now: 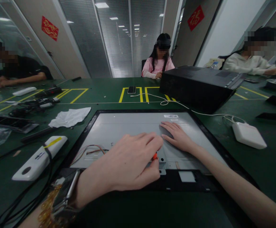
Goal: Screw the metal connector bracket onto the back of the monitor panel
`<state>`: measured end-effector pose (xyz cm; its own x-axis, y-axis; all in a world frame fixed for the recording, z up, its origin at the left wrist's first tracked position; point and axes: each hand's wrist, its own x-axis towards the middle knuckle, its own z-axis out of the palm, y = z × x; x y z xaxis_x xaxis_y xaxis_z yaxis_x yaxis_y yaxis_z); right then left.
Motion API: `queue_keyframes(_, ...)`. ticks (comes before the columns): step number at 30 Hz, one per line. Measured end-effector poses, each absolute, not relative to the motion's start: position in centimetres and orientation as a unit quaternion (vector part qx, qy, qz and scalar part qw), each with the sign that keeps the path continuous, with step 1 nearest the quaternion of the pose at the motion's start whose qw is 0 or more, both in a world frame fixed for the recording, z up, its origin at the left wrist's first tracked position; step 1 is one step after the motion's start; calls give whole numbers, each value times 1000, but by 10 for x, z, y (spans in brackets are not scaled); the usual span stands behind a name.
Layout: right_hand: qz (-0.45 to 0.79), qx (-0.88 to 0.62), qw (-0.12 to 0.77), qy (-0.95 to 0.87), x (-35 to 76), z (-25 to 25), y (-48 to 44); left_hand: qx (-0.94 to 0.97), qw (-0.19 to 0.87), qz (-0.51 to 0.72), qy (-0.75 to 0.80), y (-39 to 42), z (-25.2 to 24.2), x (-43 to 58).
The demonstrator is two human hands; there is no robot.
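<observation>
A flat grey metal panel with a black frame point(128, 126), like the back of a display, lies on the table in front of me. My left hand point(133, 161) is closed over its near middle, around an orange-handled tool point(155, 156) that is mostly hidden by the fingers. Just beside those fingers sits a small metal bracket point(162, 159) with a hole. My right hand point(177, 136) rests flat on the panel, fingers stretched, below a white label point(171, 116). Thin coloured wires point(90, 148) lie on the panel at the left.
To the left are a white power bank-like device point(39, 158) with black cables, a crumpled tissue point(70, 117) and a black cable bundle point(31, 106). A large black box point(195, 85), a phone point(131, 90) and a white adapter point(249, 135) stand beyond and right. Several people sit around the table.
</observation>
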<state>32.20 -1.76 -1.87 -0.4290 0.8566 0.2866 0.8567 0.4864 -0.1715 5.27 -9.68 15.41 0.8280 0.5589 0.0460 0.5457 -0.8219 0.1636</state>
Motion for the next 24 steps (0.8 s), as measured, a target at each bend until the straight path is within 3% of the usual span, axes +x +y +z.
queue_keyframes(24,1,-509,167,-845,321,-18,-19,957,86,79,267,-97,149,55)
